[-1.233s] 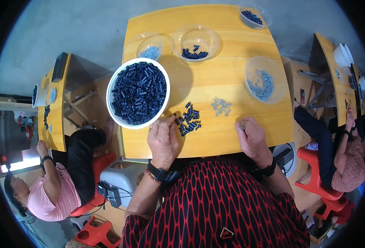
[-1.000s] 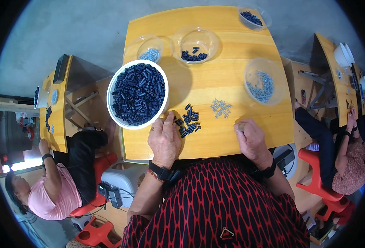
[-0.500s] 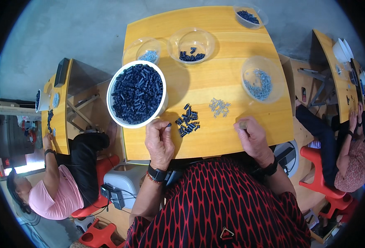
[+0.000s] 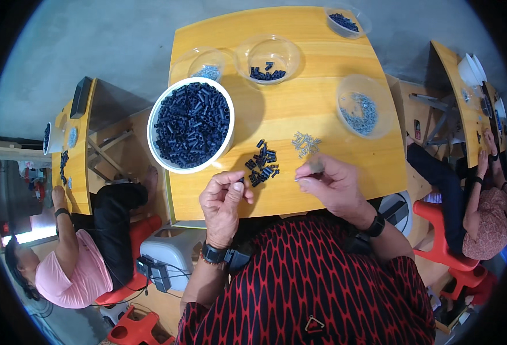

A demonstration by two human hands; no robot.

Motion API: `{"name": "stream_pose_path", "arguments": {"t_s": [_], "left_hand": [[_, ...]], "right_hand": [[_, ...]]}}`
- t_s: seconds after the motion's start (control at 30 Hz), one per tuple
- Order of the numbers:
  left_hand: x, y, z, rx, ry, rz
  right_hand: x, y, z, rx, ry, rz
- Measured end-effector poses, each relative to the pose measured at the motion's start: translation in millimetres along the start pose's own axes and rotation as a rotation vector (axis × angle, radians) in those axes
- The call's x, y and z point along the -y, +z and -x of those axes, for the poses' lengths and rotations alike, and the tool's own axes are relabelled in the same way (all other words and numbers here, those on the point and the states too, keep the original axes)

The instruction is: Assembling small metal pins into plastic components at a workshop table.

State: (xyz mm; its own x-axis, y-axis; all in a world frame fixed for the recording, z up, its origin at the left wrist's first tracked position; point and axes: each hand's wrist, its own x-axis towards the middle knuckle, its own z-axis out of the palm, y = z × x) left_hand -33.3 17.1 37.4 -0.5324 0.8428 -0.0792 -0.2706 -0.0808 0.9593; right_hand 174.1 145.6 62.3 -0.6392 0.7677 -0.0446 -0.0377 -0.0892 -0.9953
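My left hand [image 4: 222,201] is closed in a pinch at the table's near edge, with a short black plastic tube [image 4: 241,180] between thumb and finger. To its right, my right hand [image 4: 335,185] has its fingertips pressed together; a tiny thing may be in them, too small to name. A dull grey-green patch shows on one of its fingers. Between and beyond the hands lies a loose pile of black tubes [image 4: 263,164]. Farther right is a small pile of silver metal pieces [image 4: 306,145], perhaps screws.
A white bucket [image 4: 154,150] full of black tubes stands left. Clear plastic bowls hold black tubes [image 4: 267,74] or silver pieces [image 4: 358,114] on the yellow table [image 4: 299,57]. People work at side tables, left [image 4: 75,253] and right [image 4: 486,218].
My right hand has moved left, toward my left hand, and its fingertips now point at the black tube. My left hand has shifted slightly right and nearer to me, still pinching the tube.
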Motion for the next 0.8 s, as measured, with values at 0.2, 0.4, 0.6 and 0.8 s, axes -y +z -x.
{"name": "stream_pose_path", "arguments": {"t_s": [0.2,0.4,0.6,0.8], "left_hand": [[-5.6,4.9,2.8,0.067,-0.217,0.387],[8.6,-1.1,3.5,0.086,-0.298,0.618],[5.7,5.3,3.1,0.115,-0.373,0.632],[7.5,6.1,2.9,0.123,-0.372,0.524]], "right_hand": [[9.3,29.3,-21.5,0.104,-0.227,0.306],[16.2,44.9,-29.9,0.12,-0.328,0.431],[4.6,48.0,-31.2,0.093,-0.369,0.444],[1.0,42.1,-28.8,0.113,-0.364,0.47]]}}
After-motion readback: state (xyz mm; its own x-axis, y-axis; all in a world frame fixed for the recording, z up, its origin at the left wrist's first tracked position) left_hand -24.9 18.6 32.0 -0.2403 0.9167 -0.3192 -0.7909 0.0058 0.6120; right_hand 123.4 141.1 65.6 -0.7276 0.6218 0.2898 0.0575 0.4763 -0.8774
